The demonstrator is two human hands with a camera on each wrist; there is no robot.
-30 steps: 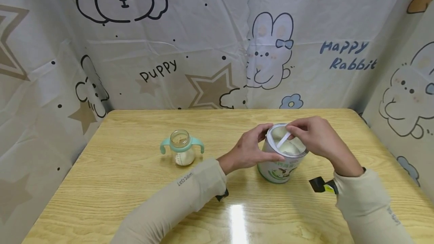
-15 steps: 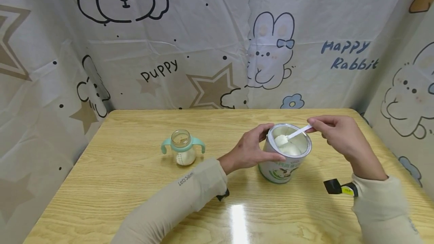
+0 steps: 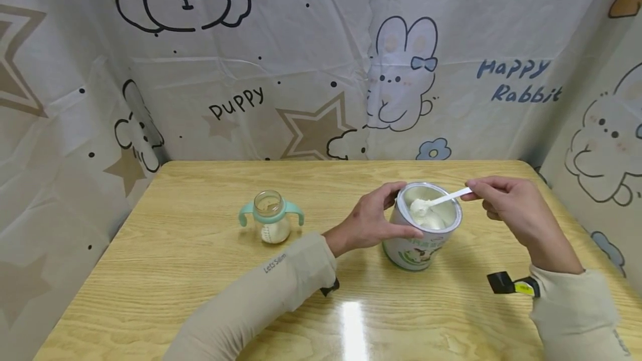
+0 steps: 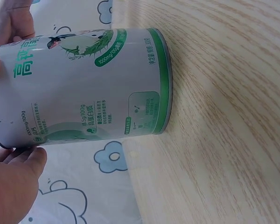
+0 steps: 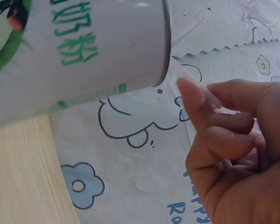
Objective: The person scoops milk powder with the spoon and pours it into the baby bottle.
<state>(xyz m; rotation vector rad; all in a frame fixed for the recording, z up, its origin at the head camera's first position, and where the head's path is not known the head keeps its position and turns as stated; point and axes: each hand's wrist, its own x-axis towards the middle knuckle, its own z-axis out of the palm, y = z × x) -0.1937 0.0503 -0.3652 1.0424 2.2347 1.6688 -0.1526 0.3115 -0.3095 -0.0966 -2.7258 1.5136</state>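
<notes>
A white milk powder can point(image 3: 414, 249) with green print stands on the right half of the table, its top open and pale powder inside. My left hand point(image 3: 368, 216) grips the can near its rim from the left, thumb in front and fingers behind. Between thumb and fingers of my right hand point(image 3: 516, 205) is the handle end of a white scoop point(image 3: 451, 195). The scoop's bowl is heaped with powder, just within the can's mouth. In the right wrist view the can point(image 5: 93, 56) hides the scoop from sight.
A baby bottle point(image 3: 271, 219) with mint-green handles and pale powder in its lower part stands uncapped, left of the can. Printed cloth point(image 3: 301, 43) hangs behind and beside the wooden table point(image 3: 190, 283).
My right hand has moved right, drawing the scoop from deep in the can to its mouth, where powder now shows heaped. The left hand stays on the can.
</notes>
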